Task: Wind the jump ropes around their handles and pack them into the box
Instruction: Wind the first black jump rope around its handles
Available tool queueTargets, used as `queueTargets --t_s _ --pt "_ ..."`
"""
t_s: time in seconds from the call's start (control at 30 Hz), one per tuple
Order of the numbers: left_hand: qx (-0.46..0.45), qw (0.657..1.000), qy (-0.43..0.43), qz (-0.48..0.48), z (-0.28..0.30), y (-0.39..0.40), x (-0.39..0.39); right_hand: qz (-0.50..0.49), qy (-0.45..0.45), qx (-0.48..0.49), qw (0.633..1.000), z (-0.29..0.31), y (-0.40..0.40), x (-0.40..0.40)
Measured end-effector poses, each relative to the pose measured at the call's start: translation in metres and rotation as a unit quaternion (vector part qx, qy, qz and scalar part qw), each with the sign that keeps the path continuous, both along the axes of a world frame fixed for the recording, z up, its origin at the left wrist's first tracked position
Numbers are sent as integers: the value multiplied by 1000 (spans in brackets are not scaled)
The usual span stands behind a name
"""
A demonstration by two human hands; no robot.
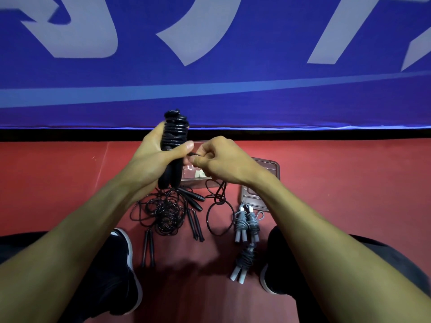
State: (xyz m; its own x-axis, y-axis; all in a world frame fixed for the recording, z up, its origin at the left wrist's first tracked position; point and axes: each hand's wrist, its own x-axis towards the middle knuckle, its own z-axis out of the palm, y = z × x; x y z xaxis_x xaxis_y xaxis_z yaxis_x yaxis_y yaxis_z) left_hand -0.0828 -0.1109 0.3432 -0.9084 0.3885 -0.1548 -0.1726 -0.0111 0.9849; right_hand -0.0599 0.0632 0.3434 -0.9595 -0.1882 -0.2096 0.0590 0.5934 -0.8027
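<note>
Left hand wraps tight around a pair of matte black handles, thumb pressed across the front, and above my fist the glossy black rope sits stacked in neat round coils, ring on ring, up to a knotty tip. Right hand is curled in close beside it, fingertips pinching the loose end of that same thin cord right off my left thumb, and the slack drops beneath my right wrist into big smooth loops on the red floor. Below my left wrist lies a scribbly tangle of black rope with slim tapered handles poking out on either side. Under my right forearm, two grey ropes are already bundled, dull cord wound snug round pale, blocky handles, and a third grey bundle lies nearer me. Just beyond my knuckles sits the box, clear smoky plastic with rounded corners, partly hidden behind both hands. My dark shoes with white soles flank the whole spread.
</note>
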Motion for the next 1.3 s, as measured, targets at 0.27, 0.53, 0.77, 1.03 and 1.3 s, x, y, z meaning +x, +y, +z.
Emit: queueTargets --t_s 0.27,0.53,0.77,1.03,1.3 --pt "57 991 -53 -106 -1 -2 1 -5 2 50 999 -5 4 -2" --pt "-77 995 56 -10 -9 0 -2 31 7 37 999 -8 -1 0" --pt "-151 987 39 -24 -12 -1 -3 50 4 84 995 -13 -1 -1" --pt "24 992 -72 -101 -6 -1 0 29 6 89 996 -13 0 -4" --pt "-34 999 -12 -25 -8 6 4 92 33 90 991 3 -12 2"
